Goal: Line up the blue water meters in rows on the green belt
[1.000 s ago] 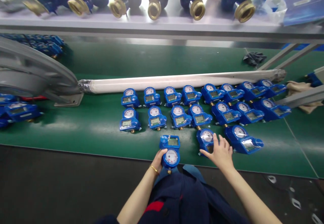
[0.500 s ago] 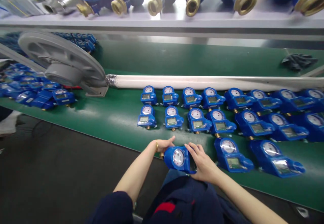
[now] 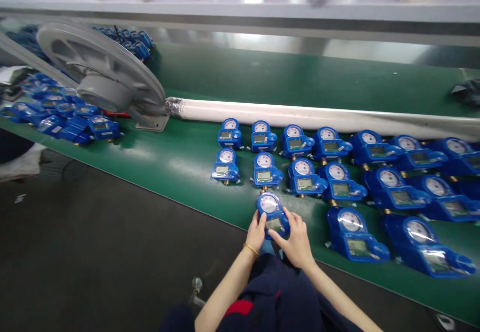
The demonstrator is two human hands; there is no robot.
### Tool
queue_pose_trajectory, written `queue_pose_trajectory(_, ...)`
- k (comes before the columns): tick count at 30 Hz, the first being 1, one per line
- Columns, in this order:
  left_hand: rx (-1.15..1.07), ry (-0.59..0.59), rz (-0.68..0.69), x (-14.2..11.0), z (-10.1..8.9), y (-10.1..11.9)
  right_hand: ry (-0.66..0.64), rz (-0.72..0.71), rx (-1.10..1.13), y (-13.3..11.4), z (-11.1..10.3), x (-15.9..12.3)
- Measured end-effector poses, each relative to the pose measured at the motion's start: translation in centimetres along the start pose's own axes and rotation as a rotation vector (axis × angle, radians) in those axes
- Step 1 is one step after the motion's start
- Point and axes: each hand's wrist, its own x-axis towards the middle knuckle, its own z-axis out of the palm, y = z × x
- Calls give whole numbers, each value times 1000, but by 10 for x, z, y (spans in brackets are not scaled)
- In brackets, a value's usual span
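A blue water meter [image 3: 270, 206] with a round white dial and a small display is between my two hands near the bench's front edge. My left hand [image 3: 256, 231] grips its left side, with the thumb on the casing. On the right side, my right hand [image 3: 296, 237] wraps the meter, its thumb by the display. The dial faces up and points away from me. Just beyond it stands another water meter [image 3: 264, 169] of the same kind, in a row of several. The undersides of the held meter and some fingers are hidden.
Rows of blue meters [image 3: 339, 182] cover the green bench [image 3: 180, 162] to the right. A white pipe [image 3: 262, 114] runs behind them, joined to a large grey wheel [image 3: 101, 67]. More meters [image 3: 75, 117] lie heaped at left. A shelf [image 3: 225, 9] with brass fittings overhangs the back.
The held water meter has turned from sideways to dial-end away from me and moved forward, closer to the rows. My left hand has shifted onto its left side. The view has shifted slightly.
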Motion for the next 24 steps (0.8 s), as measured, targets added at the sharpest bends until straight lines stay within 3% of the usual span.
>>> queue_pose_trajectory(7, 24, 16, 54, 10, -16, 5, -107, 116, 446, 12, 3, 0)
queue_pose_trajectory(20, 58, 5, 61, 10, -16, 12, -133, 162, 470, 10, 4, -3)
queue_pose_trajectory(24, 51, 39, 20, 9, -18, 15, -147, 137, 464, 20, 1, 1)
